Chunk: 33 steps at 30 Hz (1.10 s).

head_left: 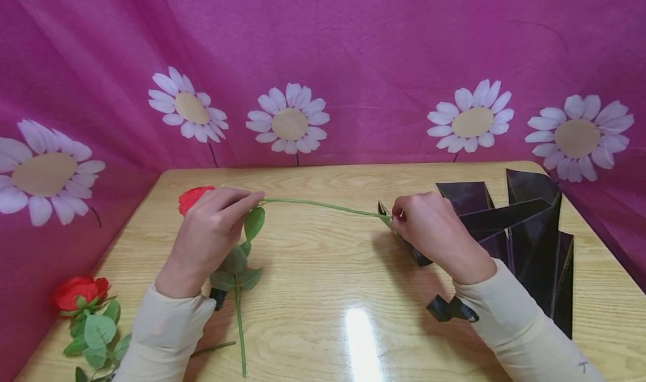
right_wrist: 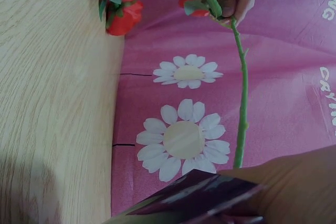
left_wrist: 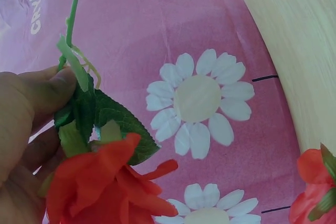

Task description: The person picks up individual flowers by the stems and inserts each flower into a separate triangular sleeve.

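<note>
My left hand pinches an artificial rose's green stem just below its red head, close to its leaves. The stem stretches nearly level above the table to my right hand, which pinches its far end; those fingertips are partly hidden. A dark glossy sheet lies close against the right hand; whether the fingers also hold it, I cannot tell. Below the left hand, a second stem with leaves lies on the table, its head hidden by the hand in the head view.
Another red rose lies at the table's left edge. Folded black glossy sheets spread over the right side of the wooden table. A purple cloth with white daisies hangs behind and at both sides.
</note>
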### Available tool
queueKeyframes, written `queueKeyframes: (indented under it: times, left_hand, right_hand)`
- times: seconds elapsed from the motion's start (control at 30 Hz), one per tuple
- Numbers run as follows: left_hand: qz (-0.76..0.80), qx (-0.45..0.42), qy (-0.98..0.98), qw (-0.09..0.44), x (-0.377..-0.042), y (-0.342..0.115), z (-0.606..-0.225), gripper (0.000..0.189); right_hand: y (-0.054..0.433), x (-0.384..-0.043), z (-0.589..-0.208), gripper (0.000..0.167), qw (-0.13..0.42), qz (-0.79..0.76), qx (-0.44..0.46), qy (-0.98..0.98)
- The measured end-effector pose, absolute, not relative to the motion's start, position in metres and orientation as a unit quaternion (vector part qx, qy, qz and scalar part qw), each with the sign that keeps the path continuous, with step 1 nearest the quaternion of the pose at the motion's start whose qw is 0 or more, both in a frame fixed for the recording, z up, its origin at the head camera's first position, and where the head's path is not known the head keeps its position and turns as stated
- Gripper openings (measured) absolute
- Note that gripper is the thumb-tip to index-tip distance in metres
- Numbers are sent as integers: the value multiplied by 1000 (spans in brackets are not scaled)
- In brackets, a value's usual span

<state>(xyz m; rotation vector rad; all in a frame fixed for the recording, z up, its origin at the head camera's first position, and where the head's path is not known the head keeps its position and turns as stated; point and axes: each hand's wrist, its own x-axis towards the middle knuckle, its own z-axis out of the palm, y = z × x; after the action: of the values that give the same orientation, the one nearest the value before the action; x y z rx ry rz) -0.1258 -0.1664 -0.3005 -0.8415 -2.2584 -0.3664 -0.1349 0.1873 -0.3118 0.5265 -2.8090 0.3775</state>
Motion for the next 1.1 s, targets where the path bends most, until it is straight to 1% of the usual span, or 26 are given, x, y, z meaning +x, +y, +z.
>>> queueKeyframes:
  times: [0.3,0.6,0.83,0.97,1.1]
  left_hand:
    - [-134,-327,-878,322,-126,-160,-305,49]
    - [-132,-312,-886,315,-125,-158,-306,50]
    - [-133,-318,-879,329,-125,-158,-308,47]
    - [-129,-332,-877,323,-125,-155,-309,48]
    - [-110,-346,-876,318,-126,-149,-312,49]
  right_hand:
    - [187,-134,-311,7,132,130,180,-966]
    - [187,-134,-311,7,132,131,180,-966]
    - [185,-133,-311,11,136,123,182,-966]
    - [185,-132,-311,8,141,117,184,-966]
    - [184,-132,-312,5,157,115,194,-962]
